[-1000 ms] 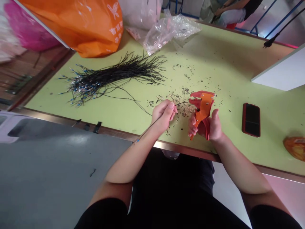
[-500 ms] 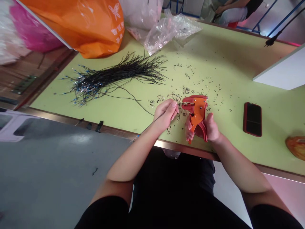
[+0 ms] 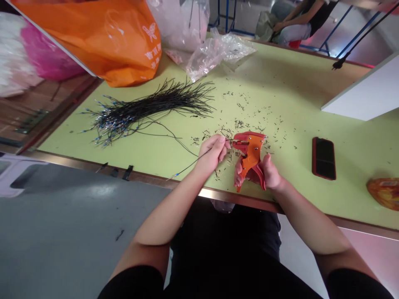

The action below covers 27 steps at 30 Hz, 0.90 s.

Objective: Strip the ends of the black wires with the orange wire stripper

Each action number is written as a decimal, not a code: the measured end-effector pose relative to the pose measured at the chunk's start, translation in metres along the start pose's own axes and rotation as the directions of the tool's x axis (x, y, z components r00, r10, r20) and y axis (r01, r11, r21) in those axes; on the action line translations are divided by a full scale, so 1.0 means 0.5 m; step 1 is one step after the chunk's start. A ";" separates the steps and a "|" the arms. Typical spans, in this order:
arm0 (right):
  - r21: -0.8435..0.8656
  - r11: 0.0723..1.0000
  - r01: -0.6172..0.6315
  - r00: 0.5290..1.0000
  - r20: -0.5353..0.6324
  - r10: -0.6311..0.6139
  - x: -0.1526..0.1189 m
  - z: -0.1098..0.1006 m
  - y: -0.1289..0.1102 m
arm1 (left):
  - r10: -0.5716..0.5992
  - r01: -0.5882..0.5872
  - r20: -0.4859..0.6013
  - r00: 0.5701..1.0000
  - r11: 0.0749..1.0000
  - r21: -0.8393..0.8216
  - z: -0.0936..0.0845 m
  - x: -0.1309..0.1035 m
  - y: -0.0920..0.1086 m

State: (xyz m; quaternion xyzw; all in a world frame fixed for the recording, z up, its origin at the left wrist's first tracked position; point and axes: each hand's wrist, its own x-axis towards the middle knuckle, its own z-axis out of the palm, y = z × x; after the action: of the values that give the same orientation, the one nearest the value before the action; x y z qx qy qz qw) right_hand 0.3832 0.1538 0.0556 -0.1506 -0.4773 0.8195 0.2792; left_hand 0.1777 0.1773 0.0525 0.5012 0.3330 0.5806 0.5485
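Near the table's front edge, my left hand [image 3: 213,153] pinches a thin black wire [image 3: 189,165], whose blue-tipped end hangs over my wrist toward the lower left. The wire's other end reaches the jaws of an orange and red wire stripper [image 3: 253,151]. My right hand [image 3: 269,172] is wrapped round the stripper's handles, its jaws pointing left at my left hand. Left of both hands lies a large bundle of black wires [image 3: 156,101] with blue and silvery ends at its left side. Short black clippings [image 3: 239,123] are scattered behind the stripper.
A phone [image 3: 324,158] lies right of my hands, with an orange package [image 3: 385,193] beyond. An orange bag [image 3: 124,45] and clear plastic bags [image 3: 208,54] stand at the back. A white panel [image 3: 368,93] rises at right. Another person [image 3: 294,25] sits across the table [image 3: 289,91].
The whole view has shifted slightly, with the table contents appearing lower and further left. The wire's end sits closer in at the stripper's jaws; both hands keep their holds.
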 end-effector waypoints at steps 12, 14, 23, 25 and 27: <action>-0.050 0.998 0.038 0.992 -0.119 -0.044 0.003 0.000 0.010 | -0.034 0.032 0.047 0.998 0.999 0.033 -0.001 -0.001 0.002; -0.057 0.997 0.044 0.991 -0.126 -0.051 0.007 0.003 0.012 | -0.035 0.034 0.056 0.998 0.999 0.027 -0.002 0.000 0.002; -0.056 0.995 0.078 0.980 -0.178 -0.086 0.020 0.022 0.033 | -0.006 0.004 0.047 0.999 0.999 0.038 -0.004 0.002 -0.006; -0.074 0.994 0.085 0.972 -0.212 -0.099 0.020 0.026 0.035 | -0.019 0.017 0.041 0.999 0.999 0.032 -0.007 0.001 -0.009; -0.090 0.992 0.093 0.963 -0.245 -0.113 0.020 0.028 0.034 | -0.032 0.032 0.034 0.999 0.999 0.011 -0.009 0.001 -0.014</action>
State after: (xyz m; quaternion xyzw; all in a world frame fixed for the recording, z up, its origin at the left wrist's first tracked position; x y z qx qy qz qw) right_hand 0.3629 0.1434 0.0482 -0.2384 -0.4771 0.7592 0.3731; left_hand 0.1756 0.1797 0.0448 0.5087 0.3345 0.5612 0.5607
